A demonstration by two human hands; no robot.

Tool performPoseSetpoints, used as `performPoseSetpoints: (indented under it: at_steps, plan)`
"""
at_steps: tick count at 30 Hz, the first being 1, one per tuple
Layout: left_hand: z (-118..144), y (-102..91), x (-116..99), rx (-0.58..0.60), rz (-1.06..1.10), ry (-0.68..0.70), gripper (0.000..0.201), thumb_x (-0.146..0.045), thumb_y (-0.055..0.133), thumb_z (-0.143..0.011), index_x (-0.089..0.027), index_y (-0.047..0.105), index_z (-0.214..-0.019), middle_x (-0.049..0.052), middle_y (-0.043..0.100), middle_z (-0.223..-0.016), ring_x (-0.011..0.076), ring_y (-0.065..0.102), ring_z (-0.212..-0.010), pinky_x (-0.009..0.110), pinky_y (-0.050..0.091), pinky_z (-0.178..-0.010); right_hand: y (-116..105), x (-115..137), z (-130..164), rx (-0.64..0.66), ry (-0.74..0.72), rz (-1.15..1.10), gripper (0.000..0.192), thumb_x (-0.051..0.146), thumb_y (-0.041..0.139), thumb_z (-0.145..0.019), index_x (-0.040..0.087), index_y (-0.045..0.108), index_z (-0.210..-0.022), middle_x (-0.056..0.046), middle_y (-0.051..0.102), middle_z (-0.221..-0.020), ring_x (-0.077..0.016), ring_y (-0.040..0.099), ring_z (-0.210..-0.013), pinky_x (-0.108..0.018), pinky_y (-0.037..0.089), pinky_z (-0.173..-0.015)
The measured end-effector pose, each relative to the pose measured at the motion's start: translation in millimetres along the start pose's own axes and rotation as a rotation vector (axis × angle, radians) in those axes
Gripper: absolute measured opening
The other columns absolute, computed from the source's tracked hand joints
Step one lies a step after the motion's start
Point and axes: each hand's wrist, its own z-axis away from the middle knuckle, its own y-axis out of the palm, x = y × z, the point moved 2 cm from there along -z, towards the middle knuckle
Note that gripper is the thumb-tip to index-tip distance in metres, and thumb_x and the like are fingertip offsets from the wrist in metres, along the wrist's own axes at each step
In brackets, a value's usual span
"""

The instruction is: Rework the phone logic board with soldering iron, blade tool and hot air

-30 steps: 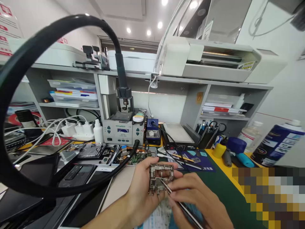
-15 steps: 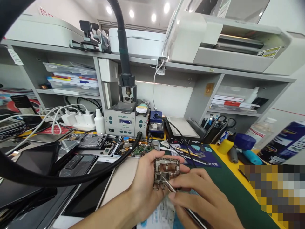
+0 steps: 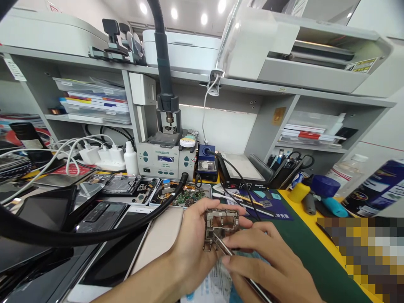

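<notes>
A small phone circuit board (image 3: 229, 213) with cut-out openings rests across my left hand (image 3: 191, 240), its edges gripped between thumb and fingers. My right hand (image 3: 265, 252) pinches slim metal tweezers (image 3: 241, 269), with their tips touching the lower left part of the board. Whether the tips are apart or together is too small to tell. Below both hands lies clear plastic packaging (image 3: 217, 282) with blue print, partly covered by them.
Opened phones (image 3: 123, 187) and a white-framed phone (image 3: 116, 248) lie at left. A thick black hose (image 3: 126, 235) loops from the hot-air station (image 3: 166, 162) across the left side. Tweezers and picks lie on a blue mat (image 3: 277, 210). Bottles (image 3: 347, 172) stand at right.
The camera view has shifted slightly. My hands, the board and the tweezers stay in nearly the same pose, with the tips still on the board.
</notes>
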Motion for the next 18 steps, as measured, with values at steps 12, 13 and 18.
performPoseSetpoints:
  at_steps: [12, 13, 18]
  plan:
    - [-1.1, -2.7, 1.7, 0.018, -0.042, 0.013, 0.045, -0.036, 0.050, -0.091, -0.004, 0.078, -0.105, 0.018, 0.079, -0.096, 0.0259, 0.074, -0.079, 0.031, 0.057, -0.073, 2.3, -0.6, 1.4, 0.011, 0.028, -0.041, 0.025, 0.001, 0.068, -0.081, 0.022, 0.071, -0.095, -0.007, 0.078, -0.096, -0.0187, 0.075, -0.081, -0.035, 0.056, -0.076]
    - [-1.1, -2.6, 1.9, 0.017, -0.040, 0.009, 0.045, -0.036, 0.050, -0.091, -0.004, 0.078, -0.104, 0.017, 0.079, -0.096, 0.0254, 0.074, -0.078, 0.030, 0.057, -0.073, 2.4, -0.1, 1.2, 0.005, 0.028, -0.039, 0.025, 0.001, 0.069, -0.081, 0.022, 0.071, -0.095, -0.006, 0.078, -0.096, -0.0188, 0.075, -0.081, -0.035, 0.056, -0.076]
    - [-0.5, -1.3, 1.9, 0.011, -0.048, 0.017, 0.045, -0.036, 0.049, -0.091, -0.003, 0.079, -0.098, 0.018, 0.078, -0.094, 0.0221, 0.071, -0.074, 0.027, 0.055, -0.069, 2.8, 0.2, 1.3, -0.011, 0.118, -0.040, 0.024, 0.004, 0.065, -0.087, 0.025, 0.070, -0.100, -0.006, 0.078, -0.097, -0.0173, 0.077, -0.081, -0.029, 0.059, -0.068]
